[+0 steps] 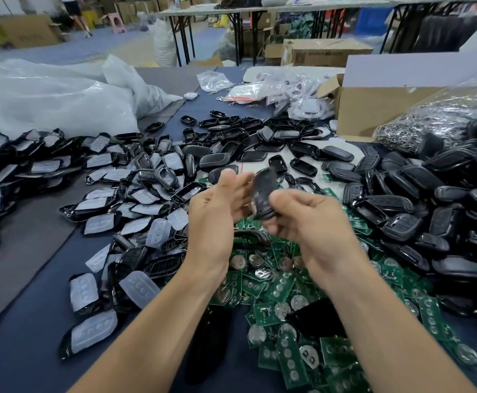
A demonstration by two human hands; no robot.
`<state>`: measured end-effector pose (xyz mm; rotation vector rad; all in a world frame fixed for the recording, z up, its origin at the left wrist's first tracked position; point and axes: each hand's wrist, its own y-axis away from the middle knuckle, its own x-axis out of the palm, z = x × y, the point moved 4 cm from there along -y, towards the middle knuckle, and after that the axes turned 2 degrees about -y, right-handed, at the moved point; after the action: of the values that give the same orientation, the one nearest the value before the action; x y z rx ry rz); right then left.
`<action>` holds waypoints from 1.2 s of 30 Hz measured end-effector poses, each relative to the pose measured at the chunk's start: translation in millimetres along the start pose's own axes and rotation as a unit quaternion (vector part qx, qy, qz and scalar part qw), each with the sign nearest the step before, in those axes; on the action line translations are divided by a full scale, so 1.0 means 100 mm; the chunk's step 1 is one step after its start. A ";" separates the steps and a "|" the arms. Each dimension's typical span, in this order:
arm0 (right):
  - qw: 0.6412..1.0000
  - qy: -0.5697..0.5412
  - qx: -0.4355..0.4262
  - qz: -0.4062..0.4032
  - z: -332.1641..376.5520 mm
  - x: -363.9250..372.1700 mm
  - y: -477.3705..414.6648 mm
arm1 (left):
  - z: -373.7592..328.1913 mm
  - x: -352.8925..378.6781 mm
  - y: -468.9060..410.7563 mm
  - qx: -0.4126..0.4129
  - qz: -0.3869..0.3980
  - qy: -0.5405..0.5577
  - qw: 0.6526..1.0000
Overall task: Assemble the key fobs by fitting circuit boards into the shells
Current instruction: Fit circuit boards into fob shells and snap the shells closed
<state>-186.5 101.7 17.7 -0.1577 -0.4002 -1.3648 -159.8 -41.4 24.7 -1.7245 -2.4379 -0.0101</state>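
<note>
Shell piles (435, 199) and circuit boards (282, 290) crowd the table; bare cloth (24, 321) lies front-left.

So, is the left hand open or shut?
Open. The left hand has straight fingers, curled round nothing; the right hand grips the blurred shell beside it. Touching the shell or not: cannot tell.

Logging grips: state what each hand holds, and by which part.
The right hand pinches a blurred black shell by its lower end. The left hand is open beside it.
</note>
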 end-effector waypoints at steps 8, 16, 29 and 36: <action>0.997 -0.056 -0.041 -0.025 0.23 -0.34 -0.08 | -0.01 -0.25 -0.14 0.004 -0.105 0.000 0.994; 0.816 0.567 -0.099 0.046 -0.17 0.11 -0.16 | 0.01 -0.47 -0.26 -0.022 -0.191 0.018 0.981; 0.819 0.549 -0.157 -0.056 -0.14 0.05 -0.12 | 0.07 -0.44 -0.35 0.022 -0.064 -0.490 0.869; 0.882 0.418 -0.184 -0.112 -0.07 -0.03 -0.09 | 0.03 -0.47 -0.34 0.063 -0.118 -0.415 0.900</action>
<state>-194.0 100.3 9.1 0.1793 0.5908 -1.5867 -176.8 -96.9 18.4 -1.5551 -3.0902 1.0327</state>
